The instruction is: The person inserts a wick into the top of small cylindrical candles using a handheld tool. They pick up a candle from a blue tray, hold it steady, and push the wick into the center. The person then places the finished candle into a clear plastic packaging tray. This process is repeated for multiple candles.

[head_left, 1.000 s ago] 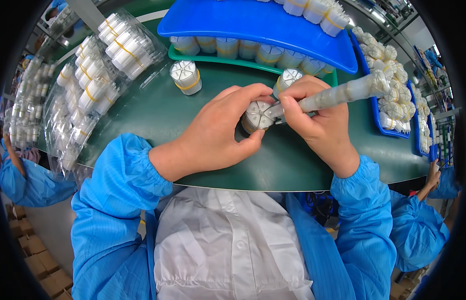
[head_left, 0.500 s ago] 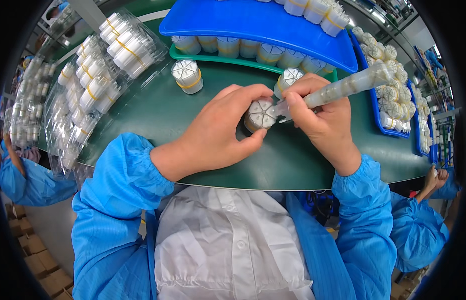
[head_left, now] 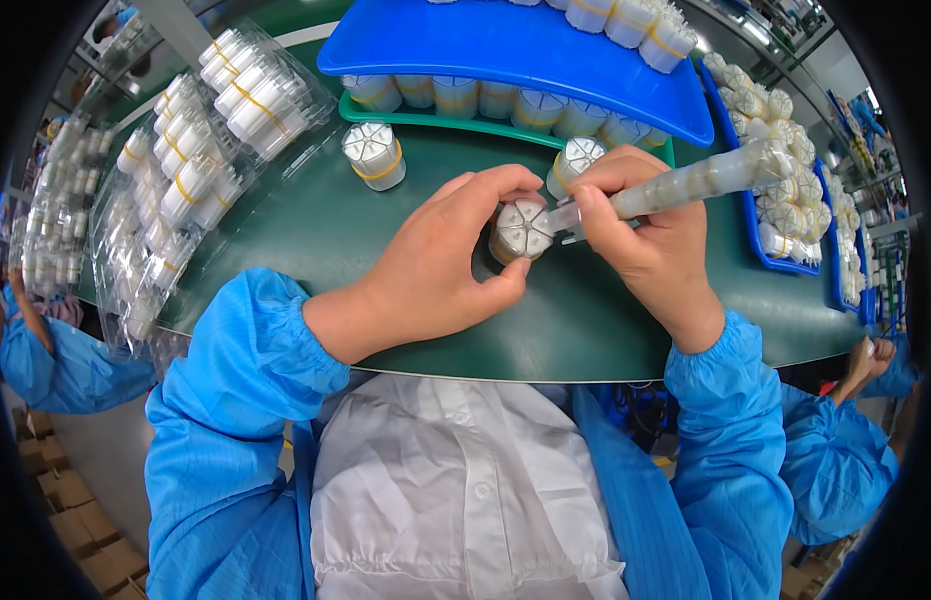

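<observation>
My left hand curls its thumb and fingers around a short round bundle of white wedge-shaped pieces, which stands upright on the green table. Between the fingers of my right hand is a translucent syringe-like tube, tilted, with speckled material showing inside. Its narrow clear tip reaches the right rim of the bundle's top; exact contact cannot be made out. Just behind my right fingers stands a similar bundle, partly covered. Another bundle, with a yellow band around it, stands beyond my left hand.
At the back, a blue tray rests over a green tray filled with banded bundles. A blue bin of bundles stands right. Clear plastic trays of banded white pieces are stacked left. Other people's blue sleeves show at both sides.
Very little differs. The held bundle and the tube have shifted a touch to the right, with both hands keeping the same grip.
</observation>
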